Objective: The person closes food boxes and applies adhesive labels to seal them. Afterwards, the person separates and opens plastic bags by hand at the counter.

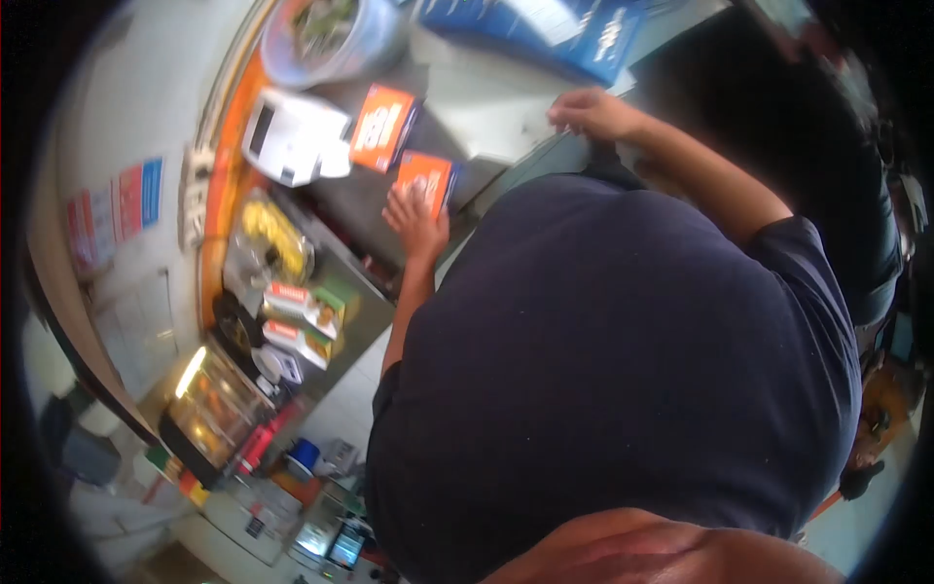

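Observation:
An orange box lies on the dark counter, with my left hand resting on its near end, fingers spread. Just beyond it is a second orange box with white lettering. My right hand is further right, near the edge of a pale surface; its fingers are curled together, and anything between them is too small to tell. Left of the boxes stands a white device with a dark panel.
A clear tub and a blue box stand at the far side. Along the left are a bag with yellow contents, small cartons and a lit glass display case. A dark shape fills the right.

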Demonstrator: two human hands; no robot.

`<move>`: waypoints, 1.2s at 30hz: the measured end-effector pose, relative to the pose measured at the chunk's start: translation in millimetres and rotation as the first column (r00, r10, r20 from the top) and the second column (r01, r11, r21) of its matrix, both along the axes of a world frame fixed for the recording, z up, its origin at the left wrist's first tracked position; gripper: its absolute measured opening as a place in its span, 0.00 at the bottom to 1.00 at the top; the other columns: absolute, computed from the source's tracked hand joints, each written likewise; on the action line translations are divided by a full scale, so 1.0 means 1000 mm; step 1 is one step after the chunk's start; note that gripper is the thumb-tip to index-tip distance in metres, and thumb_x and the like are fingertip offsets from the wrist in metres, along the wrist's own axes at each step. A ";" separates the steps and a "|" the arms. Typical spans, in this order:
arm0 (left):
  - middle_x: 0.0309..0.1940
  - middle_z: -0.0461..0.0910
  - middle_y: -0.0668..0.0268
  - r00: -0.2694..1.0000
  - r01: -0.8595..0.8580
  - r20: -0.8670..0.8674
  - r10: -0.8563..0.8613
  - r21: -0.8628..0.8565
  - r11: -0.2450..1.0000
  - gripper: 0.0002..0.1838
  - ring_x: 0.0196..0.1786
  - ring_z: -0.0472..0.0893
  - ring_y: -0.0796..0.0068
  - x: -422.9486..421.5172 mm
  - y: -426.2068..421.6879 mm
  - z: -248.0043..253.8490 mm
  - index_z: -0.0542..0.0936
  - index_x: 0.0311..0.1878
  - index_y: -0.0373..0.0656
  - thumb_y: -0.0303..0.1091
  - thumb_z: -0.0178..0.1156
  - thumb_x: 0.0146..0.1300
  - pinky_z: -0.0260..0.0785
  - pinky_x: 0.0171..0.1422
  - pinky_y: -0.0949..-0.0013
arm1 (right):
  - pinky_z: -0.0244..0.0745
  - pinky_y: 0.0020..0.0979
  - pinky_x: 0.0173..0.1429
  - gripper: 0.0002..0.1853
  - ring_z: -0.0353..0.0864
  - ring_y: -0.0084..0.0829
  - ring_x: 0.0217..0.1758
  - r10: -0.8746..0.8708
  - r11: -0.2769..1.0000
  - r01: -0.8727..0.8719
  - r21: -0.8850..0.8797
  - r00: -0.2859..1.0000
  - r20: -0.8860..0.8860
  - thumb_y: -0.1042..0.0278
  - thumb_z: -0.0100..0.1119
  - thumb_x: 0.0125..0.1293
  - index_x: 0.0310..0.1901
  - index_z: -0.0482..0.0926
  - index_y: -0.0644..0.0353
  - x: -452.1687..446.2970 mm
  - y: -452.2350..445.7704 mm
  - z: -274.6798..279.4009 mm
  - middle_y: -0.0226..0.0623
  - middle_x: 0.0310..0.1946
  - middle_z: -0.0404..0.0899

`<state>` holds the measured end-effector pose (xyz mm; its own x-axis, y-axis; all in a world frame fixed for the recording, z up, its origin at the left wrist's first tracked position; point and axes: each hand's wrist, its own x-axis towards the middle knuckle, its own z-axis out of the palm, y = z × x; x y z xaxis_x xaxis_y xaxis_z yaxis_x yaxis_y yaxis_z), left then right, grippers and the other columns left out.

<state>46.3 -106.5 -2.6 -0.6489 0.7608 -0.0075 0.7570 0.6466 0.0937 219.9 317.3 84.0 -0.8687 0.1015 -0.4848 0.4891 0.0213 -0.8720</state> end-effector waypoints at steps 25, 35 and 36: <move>0.80 0.55 0.48 0.991 0.114 0.037 -0.128 0.264 0.958 0.31 0.81 0.49 0.28 -0.009 -0.025 -0.014 0.68 0.69 0.64 0.50 0.66 0.65 0.37 0.78 0.19 | 0.82 0.28 0.36 0.18 0.85 0.23 0.26 0.052 0.968 -0.091 0.236 0.984 0.168 0.47 0.64 0.72 0.42 0.91 0.53 -0.118 -0.248 -0.067 0.30 0.27 0.87; 0.79 0.59 0.50 0.991 0.126 0.010 -0.134 0.272 0.954 0.27 0.79 0.50 0.21 -0.007 -0.025 -0.019 0.72 0.70 0.64 0.46 0.62 0.67 0.37 0.76 0.16 | 0.86 0.29 0.37 0.18 0.87 0.24 0.27 0.099 0.963 -0.147 0.224 0.972 0.212 0.48 0.63 0.70 0.42 0.91 0.54 -0.122 -0.247 -0.061 0.31 0.28 0.88; 0.79 0.60 0.50 0.991 0.129 0.011 -0.136 0.258 0.958 0.27 0.79 0.50 0.21 -0.008 -0.025 -0.019 0.73 0.70 0.64 0.46 0.62 0.67 0.36 0.76 0.16 | 0.86 0.28 0.37 0.19 0.88 0.25 0.28 0.105 0.956 -0.163 0.244 0.967 0.232 0.48 0.62 0.70 0.41 0.91 0.55 -0.123 -0.246 -0.058 0.32 0.28 0.88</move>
<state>38.6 -131.7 -21.9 -0.5447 0.8186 0.1820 0.8288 0.4925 0.2655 97.0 71.5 25.9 -0.7614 0.1384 -0.6334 0.6406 0.3107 -0.7022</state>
